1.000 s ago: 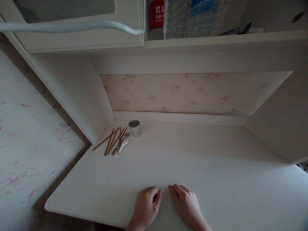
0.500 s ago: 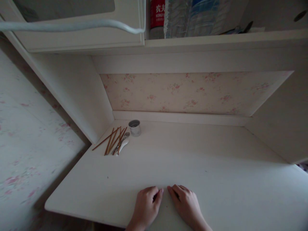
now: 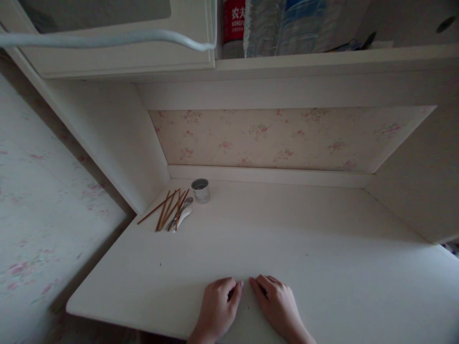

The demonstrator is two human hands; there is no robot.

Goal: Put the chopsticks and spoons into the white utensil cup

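Observation:
My left hand (image 3: 219,306) rests on the white desk (image 3: 322,229) near its front, fingers curled in, with nothing seen in it. Beside it, a small gap away, my right hand (image 3: 275,304) lies curled the same way, also holding nothing visible. Farther back on the left, several brown chopsticks (image 3: 163,213) lie loosely crossed. A metal spoon (image 3: 188,202) and a white spoon (image 3: 184,216) are among them, partly covered by chopsticks. Just right of this pile stands an upright grey-white cup (image 3: 201,192) with small holes in its side.
A shelf (image 3: 322,59) overhangs the back of the desk, holding a bottle with a red label (image 3: 234,21) and wrapped clear bottles (image 3: 283,28). A cabinet door (image 3: 129,57) hangs at upper left. Side panels (image 3: 107,138) bound the desk's back.

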